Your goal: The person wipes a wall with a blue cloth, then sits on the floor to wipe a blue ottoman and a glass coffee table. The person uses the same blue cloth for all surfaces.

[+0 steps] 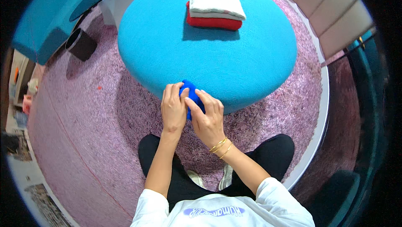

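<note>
A bunched piece of blue cloth (196, 99) is held between both hands at the near edge of the turquoise upholstered ottoman (207, 57). My left hand (174, 106) grips its left side, with the thumb pressed on top. On the right side, the fingers and thumb of my right hand (209, 110) pinch the same cloth. Much of the cloth is hidden under the fingers. Farther back on the ottoman, a folded white cloth (216, 2) lies stacked on a folded red cloth (215, 23).
A dark waste bin (81, 44) stands on the pink shaggy carpet (84, 110) at the left. Behind it is a turquoise sofa (44, 22). A beige padded panel (329, 10) curves along the right. Thin red thread (73, 147) crosses the carpet.
</note>
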### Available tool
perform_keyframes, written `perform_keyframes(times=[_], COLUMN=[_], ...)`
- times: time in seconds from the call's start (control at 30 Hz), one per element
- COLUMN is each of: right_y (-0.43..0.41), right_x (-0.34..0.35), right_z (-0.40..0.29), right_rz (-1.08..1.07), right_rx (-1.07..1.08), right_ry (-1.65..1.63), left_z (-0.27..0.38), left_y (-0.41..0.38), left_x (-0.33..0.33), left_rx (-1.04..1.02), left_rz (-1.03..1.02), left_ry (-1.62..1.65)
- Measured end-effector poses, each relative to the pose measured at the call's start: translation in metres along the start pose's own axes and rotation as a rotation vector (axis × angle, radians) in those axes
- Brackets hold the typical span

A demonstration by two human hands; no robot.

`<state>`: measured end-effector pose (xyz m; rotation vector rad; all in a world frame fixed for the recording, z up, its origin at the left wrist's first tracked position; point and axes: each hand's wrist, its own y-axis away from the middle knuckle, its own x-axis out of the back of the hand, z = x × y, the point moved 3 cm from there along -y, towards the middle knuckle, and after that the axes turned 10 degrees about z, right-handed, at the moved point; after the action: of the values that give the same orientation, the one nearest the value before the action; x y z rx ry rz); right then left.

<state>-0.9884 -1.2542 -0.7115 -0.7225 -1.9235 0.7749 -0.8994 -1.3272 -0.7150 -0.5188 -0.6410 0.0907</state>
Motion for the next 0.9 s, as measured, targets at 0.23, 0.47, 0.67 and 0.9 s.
perform_keyframes(times=[0.23, 0.47, 0.67, 0.9], right_y=[0.011, 0.035, 0.044, 0.077], right_x=[-0.022, 0.008, 0.055, 0.005], right_z=[0.009, 0.073, 0.164, 0.105], right_rz=[0.090, 0.353, 0.685, 0.729], right_rx=[-0.115, -0.111, -0.624, -0.781], right_ry=[0.107, 0.400, 0.278, 0.069], left_z=[0.018, 0.068, 0.128, 0.124], left_y=[-0.015, -0.033, -0.019, -0.008], left_x=[-0.004, -0.070, -0.157, -0.170], left_rx=[0.020, -0.367, -0.981, -1.018], left_rz=[-0.268, -0.583, -0.473, -0.496], left_ry=[0.170, 0.255, -0.027, -0.111])
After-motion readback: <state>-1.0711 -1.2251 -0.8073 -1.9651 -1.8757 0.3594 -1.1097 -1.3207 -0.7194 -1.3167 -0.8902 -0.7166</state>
